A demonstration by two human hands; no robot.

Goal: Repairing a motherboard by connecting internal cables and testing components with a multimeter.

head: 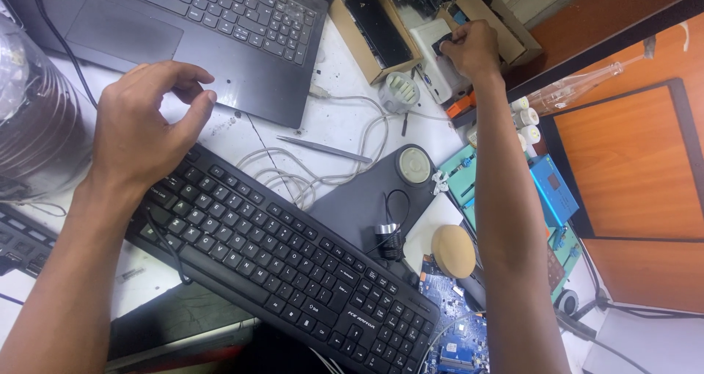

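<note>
Pinched between the fingers of the right hand point(473, 49) is a small black part, held against a white box-shaped device point(438, 72) at the far edge of the desk point(334, 117); the grip is closed on it, though what the part is cannot be told. The left hand point(143, 128) is held empty above the near corner of a laptop point(213, 29), thumb and forefinger curled toward each other without touching, nothing between them. Just below that hand a black keyboard point(293, 260) is laid slantwise across the desk. Between keyboard and laptop, a coil of grey cable point(308, 180) and a pair of metal tweezers point(325, 149) are seen on the white surface. A cardboard tray point(374, 28) with a black component is set beside the white device. Near the right forearm, a round tan disc point(452, 250) is rested on a blue circuit board point(458, 337).
</note>
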